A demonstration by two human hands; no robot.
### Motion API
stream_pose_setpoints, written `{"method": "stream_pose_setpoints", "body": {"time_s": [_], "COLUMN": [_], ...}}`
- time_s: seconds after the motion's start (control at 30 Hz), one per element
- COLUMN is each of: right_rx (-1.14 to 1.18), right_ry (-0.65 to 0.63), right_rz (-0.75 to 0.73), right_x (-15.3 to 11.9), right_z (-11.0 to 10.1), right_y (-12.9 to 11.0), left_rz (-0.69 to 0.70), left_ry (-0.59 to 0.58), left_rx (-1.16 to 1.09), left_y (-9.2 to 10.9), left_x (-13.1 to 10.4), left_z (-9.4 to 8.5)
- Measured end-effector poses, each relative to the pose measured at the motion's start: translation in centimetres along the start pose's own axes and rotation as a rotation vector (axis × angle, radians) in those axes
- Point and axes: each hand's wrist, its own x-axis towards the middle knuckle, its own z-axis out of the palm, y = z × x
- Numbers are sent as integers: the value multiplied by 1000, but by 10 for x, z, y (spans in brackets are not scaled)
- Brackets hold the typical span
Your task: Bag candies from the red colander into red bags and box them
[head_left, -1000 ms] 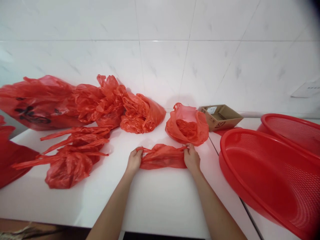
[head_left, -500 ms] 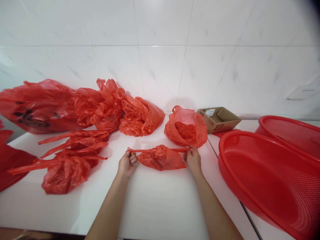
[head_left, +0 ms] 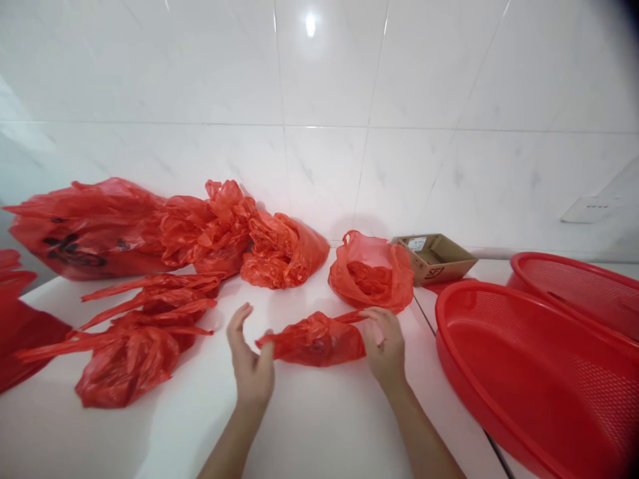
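A small red plastic bag (head_left: 319, 340), knotted at its top, lies on the white table between my hands. At its left end is my left hand (head_left: 253, 362), thumb and fingers spread apart, gripping nothing. My right hand (head_left: 385, 342) is beside the bag's right end with its fingers curved and parted, holding nothing; the fingertips are close to the bag's right handle strip. Just behind stands an opened red plastic bag (head_left: 369, 279) with crumpled red plastic inside.
Several tied red bags (head_left: 134, 352) lie in a row on the left. Fuller red bags (head_left: 100, 229) stand along the tiled wall. At the right are red perforated plastic baskets (head_left: 479, 346) and an open cardboard box (head_left: 444, 266).
Both hands have let go of the bag's handle ends, and their fingers have opened. The bag's handles have slackened. The view has tilted up slightly.
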Motion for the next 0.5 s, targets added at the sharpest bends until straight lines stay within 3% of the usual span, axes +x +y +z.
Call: {"method": "stream_pose_setpoints", "body": {"time_s": [0.07, 0.1, 0.2, 0.33, 0.5], "right_rx": [-113, -167, -337, -437, -461], "right_ry": [-96, -156, -301, -395, -402], "right_rz": [-153, -182, -159, -88, -90], "right_x": [-7, -10, -19, -23, -21], "right_z": [15, 23, 42, 49, 50], "right_y": [-11, -13, -1, 22, 27], "left_rz": [305, 386, 347, 236, 221], "left_ry": [-183, -310, -595, -639, -638], "left_rx": [199, 295, 512, 561, 528], "left_y": [12, 14, 2, -29, -45], "left_x": [-9, -12, -8, 5, 11], "left_z": [9, 17, 42, 64, 66]}}
